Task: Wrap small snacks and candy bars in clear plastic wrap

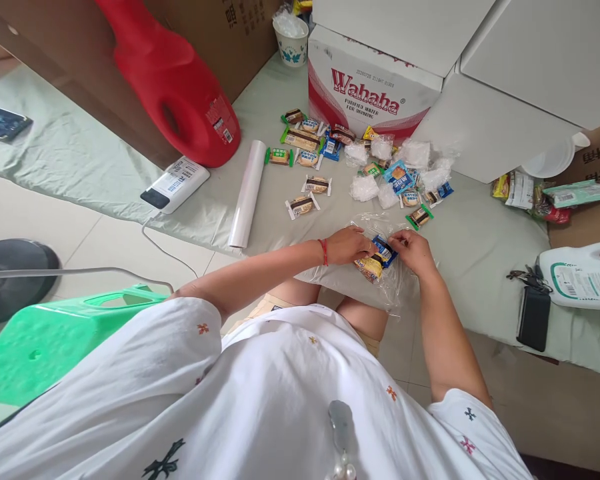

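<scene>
A clear plastic bag (387, 283) lies at the near edge of the pale green cloth (470, 233), with a blue snack packet (384, 250) and a yellow-brown snack packet (370, 267) in it. My left hand (347, 243), a red string at its wrist, is closed on the bag's left side beside the packets. My right hand (413, 250) pinches the bag's right side, fingers curled. Beyond my hands, several wrapped snacks (305, 143) and small filled clear bags (365, 189) are scattered.
A roll of clear plastic film (247, 193) lies to the left, next to a white device (175, 185) and a red jug (175, 80). A Wahaha carton (367, 90) and white boxes (520, 60) stand behind. At right lie a white jug (580, 277) and a black case (533, 319). A green stool (55, 340) stands at left.
</scene>
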### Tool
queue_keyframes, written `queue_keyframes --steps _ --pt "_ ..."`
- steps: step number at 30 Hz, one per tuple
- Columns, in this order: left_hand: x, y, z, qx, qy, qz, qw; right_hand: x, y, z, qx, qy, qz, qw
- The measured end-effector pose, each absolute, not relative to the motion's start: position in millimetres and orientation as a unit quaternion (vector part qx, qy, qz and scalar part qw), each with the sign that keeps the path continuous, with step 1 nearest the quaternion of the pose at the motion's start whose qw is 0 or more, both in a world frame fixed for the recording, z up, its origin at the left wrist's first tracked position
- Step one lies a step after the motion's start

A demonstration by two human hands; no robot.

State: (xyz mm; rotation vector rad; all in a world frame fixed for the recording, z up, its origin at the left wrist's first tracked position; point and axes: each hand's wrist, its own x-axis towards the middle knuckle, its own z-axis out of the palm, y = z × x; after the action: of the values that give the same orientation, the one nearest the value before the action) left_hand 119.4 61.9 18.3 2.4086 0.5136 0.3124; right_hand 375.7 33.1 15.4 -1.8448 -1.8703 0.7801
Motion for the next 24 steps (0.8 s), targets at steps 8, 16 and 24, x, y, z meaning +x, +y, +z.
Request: queue_keyframes --steps 8,16,24 --pt "121.3 58.6 22.9 0.941 0.195 0.163 0.223 368.1 29.1 10.9 -0.653 -0.644 0.339 0.211" --pt "115.4 51.7 20.6 0.952 0.175 0.164 0.192 391.9 16.4 20.0 -0.721 -0.512 0.284 0.371" --pt "103.6 44.0 24.8 0.928 0.235 0.228 0.177 372.4 20.5 58.8 -0.653 -0.571 0.399 0.298"
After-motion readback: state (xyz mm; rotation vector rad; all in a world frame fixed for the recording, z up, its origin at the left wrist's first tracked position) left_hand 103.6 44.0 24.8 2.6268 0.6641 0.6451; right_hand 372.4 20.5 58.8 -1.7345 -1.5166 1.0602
